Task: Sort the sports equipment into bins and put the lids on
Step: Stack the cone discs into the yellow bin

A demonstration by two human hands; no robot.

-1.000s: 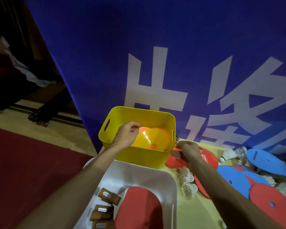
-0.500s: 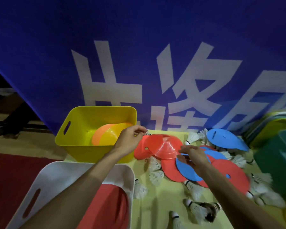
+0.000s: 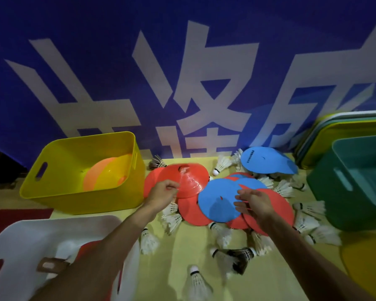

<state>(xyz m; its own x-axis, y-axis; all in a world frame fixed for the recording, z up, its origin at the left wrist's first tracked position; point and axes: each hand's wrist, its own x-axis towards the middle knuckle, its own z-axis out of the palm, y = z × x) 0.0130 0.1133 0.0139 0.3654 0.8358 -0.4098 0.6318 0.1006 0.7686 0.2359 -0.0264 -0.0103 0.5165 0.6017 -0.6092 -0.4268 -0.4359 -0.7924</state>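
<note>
On the left, the yellow bin (image 3: 74,192) holds orange and yellow cones (image 3: 104,177). Just right of it, the left hand (image 3: 161,195) pinches the near rim of a red cone (image 3: 189,179). Further right, the right hand (image 3: 254,203) rests loosely straightened fingers on a blue disc (image 3: 217,200), with shuttlecocks (image 3: 224,164) scattered around. The green bin (image 3: 356,192) stands at the far right.

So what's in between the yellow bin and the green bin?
In the head view, a pile of red discs and blue discs lies between the yellow bin and the green bin, with white shuttlecocks scattered around it.
</note>
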